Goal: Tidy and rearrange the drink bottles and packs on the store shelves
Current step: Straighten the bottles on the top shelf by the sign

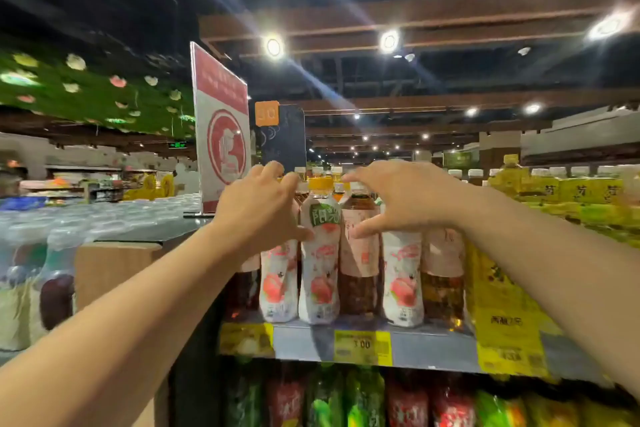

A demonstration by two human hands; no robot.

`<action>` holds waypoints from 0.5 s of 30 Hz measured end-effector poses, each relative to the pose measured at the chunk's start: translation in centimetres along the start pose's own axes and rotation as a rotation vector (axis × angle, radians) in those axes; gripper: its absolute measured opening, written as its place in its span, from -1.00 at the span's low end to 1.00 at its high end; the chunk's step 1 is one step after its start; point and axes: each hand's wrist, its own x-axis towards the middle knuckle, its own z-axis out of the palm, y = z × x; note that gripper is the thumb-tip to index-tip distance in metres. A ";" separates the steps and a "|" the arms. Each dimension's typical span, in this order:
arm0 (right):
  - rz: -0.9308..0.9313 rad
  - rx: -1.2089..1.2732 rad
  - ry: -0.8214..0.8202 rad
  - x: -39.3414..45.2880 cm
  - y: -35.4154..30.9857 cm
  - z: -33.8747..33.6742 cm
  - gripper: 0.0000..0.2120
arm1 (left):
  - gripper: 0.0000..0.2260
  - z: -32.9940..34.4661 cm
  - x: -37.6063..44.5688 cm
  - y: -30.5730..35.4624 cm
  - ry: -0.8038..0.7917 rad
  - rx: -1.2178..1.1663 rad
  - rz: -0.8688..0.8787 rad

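A: On the top shelf [304,340], close in, which step is this?

B: Straightening the front row, I'd judge. The left hand [263,208] curls round the shoulder of the white peach bottle [319,274], thumb on its label. The right hand [398,198] hovers spread wide over the brown tea bottle [358,263], holding nothing.

A: Next move?

B: Probably closing on that one and squaring both to the shelf edge, labels forward.

A: Materials?

B: Waisted plastic bottles in glossy shrink sleeves. Further right, yellow packs [502,291]; behind, a stiff red-and-white sign [221,135].
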 end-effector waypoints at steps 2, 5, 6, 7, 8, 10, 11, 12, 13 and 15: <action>0.009 -0.036 0.041 0.8 0.4 0.0 -0.13 | -0.10 0.3 0.8 -0.4 -0.023 0.014 -0.024; -0.007 -0.071 0.054 2.2 0.6 0.4 -0.16 | -0.01 0.7 1.6 -1.1 -0.075 0.044 -0.027; -0.010 -0.090 0.045 2.6 0.6 0.4 -0.15 | 0.01 0.8 1.9 -1.2 -0.100 0.051 -0.025; -0.017 -0.114 0.037 3.1 0.8 0.5 -0.15 | 0.02 0.9 2.1 -1.4 -0.116 0.060 -0.022; -0.022 -0.133 0.011 3.5 0.8 0.6 -0.13 | 0.03 0.8 2.1 -1.4 -0.144 0.071 -0.021; -0.013 -0.146 -0.034 4.3 1.1 0.9 -0.08 | 0.03 1.0 2.3 -1.7 -0.154 0.076 -0.031; -0.010 -0.137 -0.059 4.6 1.3 1.0 -0.05 | 0.01 1.1 2.4 -1.8 -0.153 0.077 -0.032; 0.000 -0.126 -0.087 4.9 1.5 1.2 -0.03 | -0.03 1.1 2.4 -1.9 -0.152 0.079 -0.030; 0.007 -0.120 -0.110 5.1 1.6 1.2 -0.02 | -0.07 1.2 2.4 -2.0 -0.147 0.085 -0.032; 0.018 -0.124 -0.135 5.3 1.7 1.3 -0.05 | -0.12 1.2 2.4 -2.0 -0.139 0.083 -0.040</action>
